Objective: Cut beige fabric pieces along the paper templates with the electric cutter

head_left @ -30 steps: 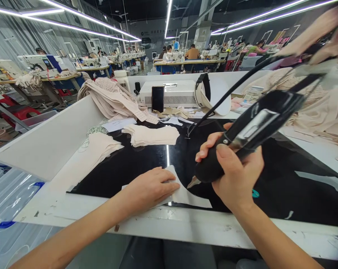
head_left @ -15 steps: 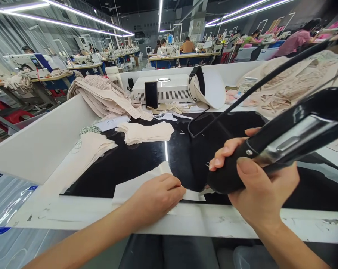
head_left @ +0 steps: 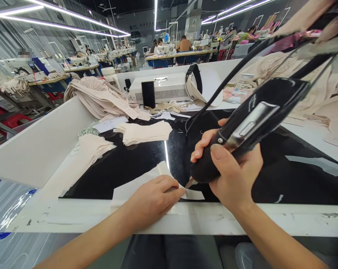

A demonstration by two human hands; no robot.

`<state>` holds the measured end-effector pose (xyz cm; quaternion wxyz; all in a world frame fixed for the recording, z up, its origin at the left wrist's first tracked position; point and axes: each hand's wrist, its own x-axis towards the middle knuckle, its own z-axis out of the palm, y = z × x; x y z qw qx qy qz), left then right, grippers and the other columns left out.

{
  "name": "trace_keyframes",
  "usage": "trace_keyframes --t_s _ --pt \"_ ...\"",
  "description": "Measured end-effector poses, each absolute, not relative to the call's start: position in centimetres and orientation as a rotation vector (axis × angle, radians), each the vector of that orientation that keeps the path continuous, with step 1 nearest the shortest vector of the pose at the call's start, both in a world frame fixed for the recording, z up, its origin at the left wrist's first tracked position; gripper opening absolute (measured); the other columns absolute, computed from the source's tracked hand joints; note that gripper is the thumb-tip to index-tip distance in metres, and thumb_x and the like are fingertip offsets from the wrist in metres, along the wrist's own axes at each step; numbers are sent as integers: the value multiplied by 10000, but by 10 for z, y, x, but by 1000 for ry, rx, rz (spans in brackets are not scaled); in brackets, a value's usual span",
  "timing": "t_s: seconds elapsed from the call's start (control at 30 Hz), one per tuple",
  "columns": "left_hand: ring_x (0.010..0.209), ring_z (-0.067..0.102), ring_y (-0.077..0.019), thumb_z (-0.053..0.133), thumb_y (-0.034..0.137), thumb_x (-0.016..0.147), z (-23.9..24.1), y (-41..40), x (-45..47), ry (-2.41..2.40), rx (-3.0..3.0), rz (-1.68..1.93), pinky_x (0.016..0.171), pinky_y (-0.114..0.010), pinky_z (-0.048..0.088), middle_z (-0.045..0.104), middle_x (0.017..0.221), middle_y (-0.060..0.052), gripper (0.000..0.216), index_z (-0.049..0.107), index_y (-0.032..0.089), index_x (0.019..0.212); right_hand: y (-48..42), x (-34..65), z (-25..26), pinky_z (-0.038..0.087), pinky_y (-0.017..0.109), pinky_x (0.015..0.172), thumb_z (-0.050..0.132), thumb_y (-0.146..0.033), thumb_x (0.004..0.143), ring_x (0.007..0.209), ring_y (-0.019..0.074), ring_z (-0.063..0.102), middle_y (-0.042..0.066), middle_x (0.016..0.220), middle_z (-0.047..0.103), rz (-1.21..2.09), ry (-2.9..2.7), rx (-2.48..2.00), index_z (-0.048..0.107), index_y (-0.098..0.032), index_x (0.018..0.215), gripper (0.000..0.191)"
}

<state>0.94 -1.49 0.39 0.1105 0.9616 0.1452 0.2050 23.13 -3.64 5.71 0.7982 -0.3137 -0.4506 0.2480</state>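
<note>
My right hand (head_left: 233,170) is wrapped round the black handle of a corded cutting tool (head_left: 250,125), whose metal tip touches a pale fabric piece (head_left: 146,179) on the black glossy work surface (head_left: 124,164). My left hand (head_left: 153,198) lies on that fabric piece near the table's front edge, fingers bent and pressing it down just left of the tool's tip. The tool's black cord (head_left: 213,97) loops up and away to the upper right.
Stacks of beige fabric pieces (head_left: 143,132) lie behind, with a larger heap (head_left: 98,95) at the back left. A white machine box (head_left: 164,87) with a phone (head_left: 148,94) leaning on it stands at the back. White side walls (head_left: 42,138) border the table. Other people work at distant tables.
The tool in my right hand swung out to the right, then came back with its tip on the fabric. My left hand slid the fabric piece nearer the front edge.
</note>
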Motion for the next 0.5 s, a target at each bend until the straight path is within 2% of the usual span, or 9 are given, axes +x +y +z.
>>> trace_keyframes --t_s 0.23,0.5 --pt "1197 859 -243 536 211 1362 3 -23 19 410 2839 654 1045 -346 746 860 1269 -115 284 810 188 1433 -42 239 55 703 345 629 1029 -517 1053 656 169 753 -67 948 822 494 -1025 -696 712 -349 1238 403" --pt "1197 847 -245 551 241 1362 0 -27 23 446 2830 699 1032 -350 752 847 1311 -128 307 845 201 1440 -37 236 55 698 334 604 1052 -565 1017 632 167 754 -71 927 826 492 -1023 -660 709 -338 1215 456"
